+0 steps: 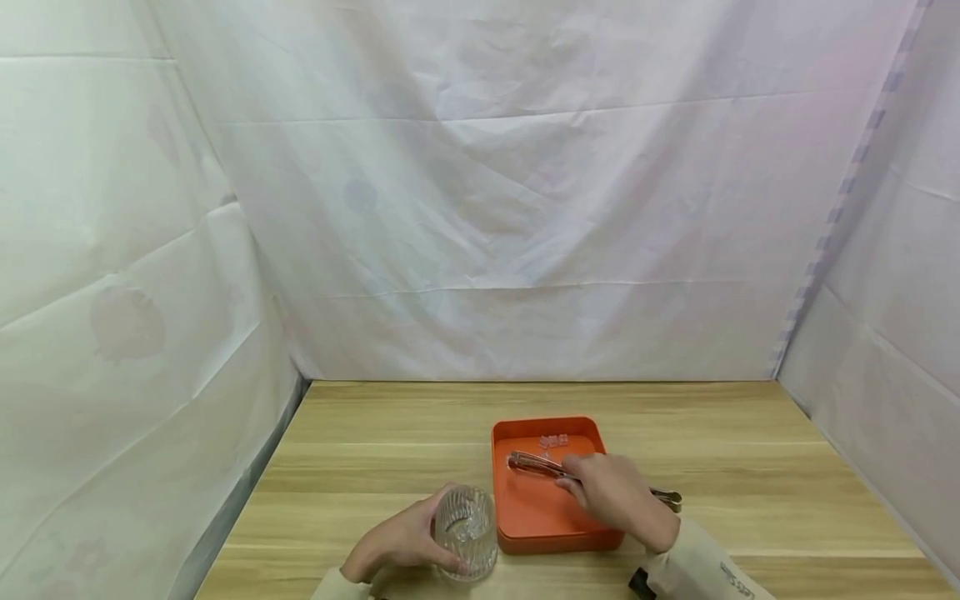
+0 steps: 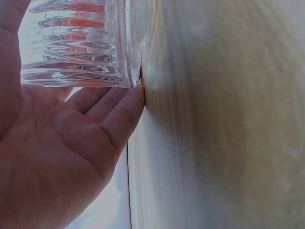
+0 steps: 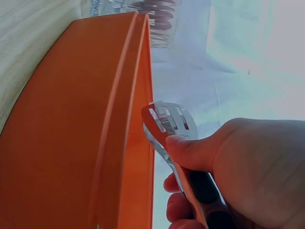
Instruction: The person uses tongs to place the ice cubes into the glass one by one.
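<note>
A ribbed clear glass [image 1: 467, 533] stands on the table just left of the orange tray [image 1: 555, 542]. My left hand [image 1: 408, 533] holds it, thumb on the near side and fingers around the far side. In the left wrist view the fingers [image 2: 125, 112] reach the base of the glass [image 2: 81, 43]. My right hand [image 1: 615, 492] grips metal tongs [image 1: 534, 463] with dark handle parts, their slotted head [image 3: 174, 119] low over the tray's left side. Whether anything sits between the tips, I cannot tell. Several small clear cubes [image 1: 553, 441] lie toward the tray's back.
The wooden table [image 1: 375, 433] extends around the tray on all sides. White cloth [image 1: 480, 208] hangs behind the table, with more cloth at the left and right. The tray has a raised rim [image 3: 138, 62].
</note>
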Available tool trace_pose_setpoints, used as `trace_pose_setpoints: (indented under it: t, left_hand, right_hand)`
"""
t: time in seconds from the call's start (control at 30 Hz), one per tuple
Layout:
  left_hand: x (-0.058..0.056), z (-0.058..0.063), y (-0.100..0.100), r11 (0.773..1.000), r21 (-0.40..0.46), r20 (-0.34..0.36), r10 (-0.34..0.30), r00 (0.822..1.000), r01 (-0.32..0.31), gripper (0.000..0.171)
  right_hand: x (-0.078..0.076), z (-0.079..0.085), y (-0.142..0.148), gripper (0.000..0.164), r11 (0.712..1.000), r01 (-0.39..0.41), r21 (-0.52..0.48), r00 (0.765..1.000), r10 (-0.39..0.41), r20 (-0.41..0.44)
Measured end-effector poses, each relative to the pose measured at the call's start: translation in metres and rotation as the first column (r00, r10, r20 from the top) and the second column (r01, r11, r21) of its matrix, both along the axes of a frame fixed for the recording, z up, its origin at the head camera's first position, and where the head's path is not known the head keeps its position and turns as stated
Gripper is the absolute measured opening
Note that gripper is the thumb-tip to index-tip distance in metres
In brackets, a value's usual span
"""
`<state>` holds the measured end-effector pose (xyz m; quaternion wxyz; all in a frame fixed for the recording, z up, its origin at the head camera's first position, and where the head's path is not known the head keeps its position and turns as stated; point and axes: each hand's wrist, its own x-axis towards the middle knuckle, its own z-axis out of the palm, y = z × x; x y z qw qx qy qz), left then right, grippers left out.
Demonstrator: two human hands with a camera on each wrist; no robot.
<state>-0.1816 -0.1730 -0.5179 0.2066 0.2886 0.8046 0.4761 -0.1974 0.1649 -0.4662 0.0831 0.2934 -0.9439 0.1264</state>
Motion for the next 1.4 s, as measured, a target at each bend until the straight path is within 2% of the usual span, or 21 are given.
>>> trace_pose_setpoints:
  t: [0.27,0.6,0.83,1.17,1.4]
  left_hand:
    - [0.0008,0.0006,0.0003,1.0,-0.022,0.006,0.019,1.0,-0.019,0.082]
    - [0.0021,-0.0015,0.0001,1.0,-0.009,0.015,0.02,1.0,-0.02,0.082]
    - [0.0011,-0.0065,-0.0007,1.0,-0.01,-0.009,0.006,1.0,-0.006,0.083]
    - [0.0025,-0.0016,-0.0003,1.0,0.016,0.027,0.007,1.0,-0.008,0.084]
    - [0.0028,-0.0006,0.0005,1.0,0.009,0.017,0.011,1.0,-0.011,0.083]
  right_hand:
    - [-0.0005,0.0022,0.0015,0.031,0.999,0.039,-0.024,0.999,-0.038,0.006]
    - [0.0008,0.0021,0.0015,0.032,0.997,0.067,-0.04,0.998,-0.067,0.009]
    - [0.0029,0.0029,0.0016,0.032,0.997,0.059,-0.039,0.998,-0.059,0.014]
    - [0.0048,0.0066,0.0001,0.032,0.997,0.061,-0.05,0.998,-0.06,0.02]
    - [0.0068,0.0086,-0.0006,0.032,0.998,0.049,-0.047,0.999,-0.048,0.017]
